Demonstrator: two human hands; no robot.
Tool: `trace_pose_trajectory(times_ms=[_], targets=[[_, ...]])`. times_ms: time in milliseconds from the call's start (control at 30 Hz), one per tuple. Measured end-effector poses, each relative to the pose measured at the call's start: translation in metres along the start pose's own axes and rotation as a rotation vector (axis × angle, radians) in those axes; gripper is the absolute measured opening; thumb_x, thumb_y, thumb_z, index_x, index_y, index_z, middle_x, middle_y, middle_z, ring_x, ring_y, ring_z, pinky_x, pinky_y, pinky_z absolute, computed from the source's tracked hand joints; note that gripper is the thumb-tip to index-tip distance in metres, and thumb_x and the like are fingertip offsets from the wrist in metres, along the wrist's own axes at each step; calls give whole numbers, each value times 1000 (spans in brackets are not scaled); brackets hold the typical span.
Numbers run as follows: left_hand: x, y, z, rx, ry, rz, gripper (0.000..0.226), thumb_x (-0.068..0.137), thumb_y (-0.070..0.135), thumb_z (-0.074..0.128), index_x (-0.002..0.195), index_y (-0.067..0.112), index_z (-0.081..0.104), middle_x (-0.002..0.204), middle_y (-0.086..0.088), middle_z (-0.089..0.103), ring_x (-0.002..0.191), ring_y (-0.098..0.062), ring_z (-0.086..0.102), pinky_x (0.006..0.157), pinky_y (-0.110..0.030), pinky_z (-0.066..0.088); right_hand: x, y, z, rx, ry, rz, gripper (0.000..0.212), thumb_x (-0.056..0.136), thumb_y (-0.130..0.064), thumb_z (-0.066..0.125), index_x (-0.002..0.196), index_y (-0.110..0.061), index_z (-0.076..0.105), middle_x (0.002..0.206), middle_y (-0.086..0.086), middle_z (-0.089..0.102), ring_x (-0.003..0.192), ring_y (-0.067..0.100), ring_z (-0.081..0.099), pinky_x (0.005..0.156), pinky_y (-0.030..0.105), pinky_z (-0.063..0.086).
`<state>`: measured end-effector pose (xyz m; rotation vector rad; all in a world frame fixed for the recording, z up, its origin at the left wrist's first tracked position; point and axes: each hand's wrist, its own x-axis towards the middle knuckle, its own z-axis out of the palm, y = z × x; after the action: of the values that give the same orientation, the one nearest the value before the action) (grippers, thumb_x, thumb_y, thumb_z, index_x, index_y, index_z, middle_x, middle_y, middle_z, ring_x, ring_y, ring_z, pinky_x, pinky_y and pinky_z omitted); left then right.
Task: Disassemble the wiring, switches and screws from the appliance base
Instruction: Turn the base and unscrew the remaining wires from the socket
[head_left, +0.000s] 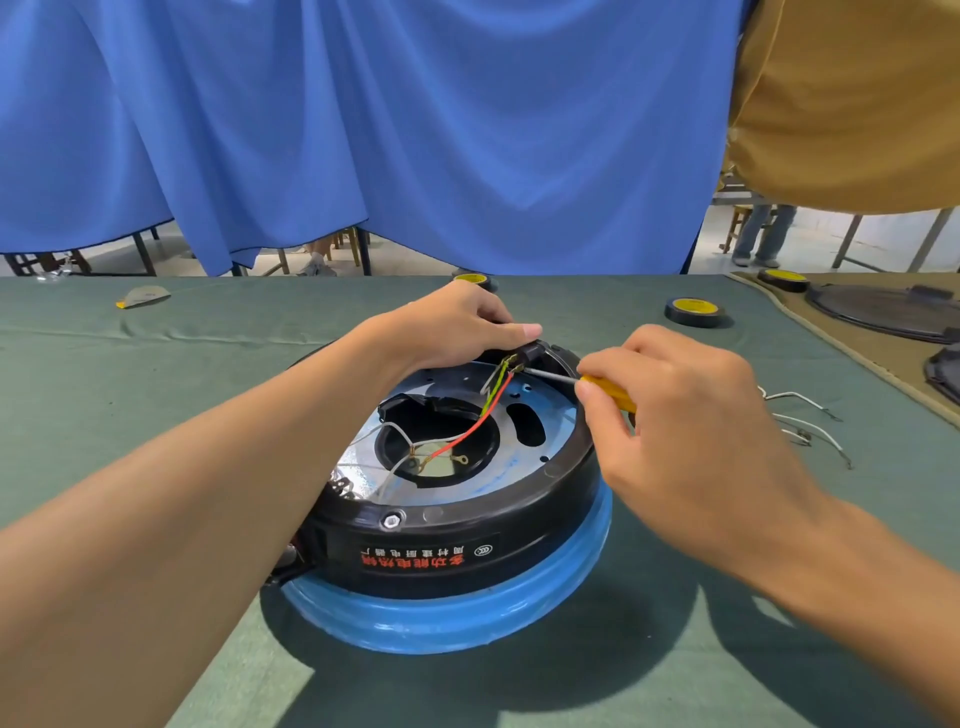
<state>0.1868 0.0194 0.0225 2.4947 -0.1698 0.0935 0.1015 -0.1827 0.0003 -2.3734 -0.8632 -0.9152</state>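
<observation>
Here the base sits upside down on the green tabletop, its red wire and green wire running to a black part at the far rim. The left hand is clamped on that part. The right hand grips a screwdriver, tip at the wire ends.

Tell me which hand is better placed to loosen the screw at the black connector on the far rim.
Right. The right hand already grips the yellow-handled screwdriver, its tip at the black connector. The left hand is occupied, resting on the appliance base beside that connector.
</observation>
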Motion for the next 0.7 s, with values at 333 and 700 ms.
trace_pose_trajectory(times_ms=[333,700], targets=[[0,2,0,0,15,6,48,88,53,61,99,7,71,87,-4,53,77,-15,47,66,-27,37,0,-6,1,-55,-57,19,13,90,-9,60,81,-6,69,74,5,50,56,31,53,59,32,41],[2,1,1,-1,36,-6,41,87,53,63,93,14,72,89,0,62,76,-12,51,65,-21,40,1,-9,1,-91,-143,5,5,84,-3,62,82,-5,67,77,5,46,59,32,51,59,39,46]])
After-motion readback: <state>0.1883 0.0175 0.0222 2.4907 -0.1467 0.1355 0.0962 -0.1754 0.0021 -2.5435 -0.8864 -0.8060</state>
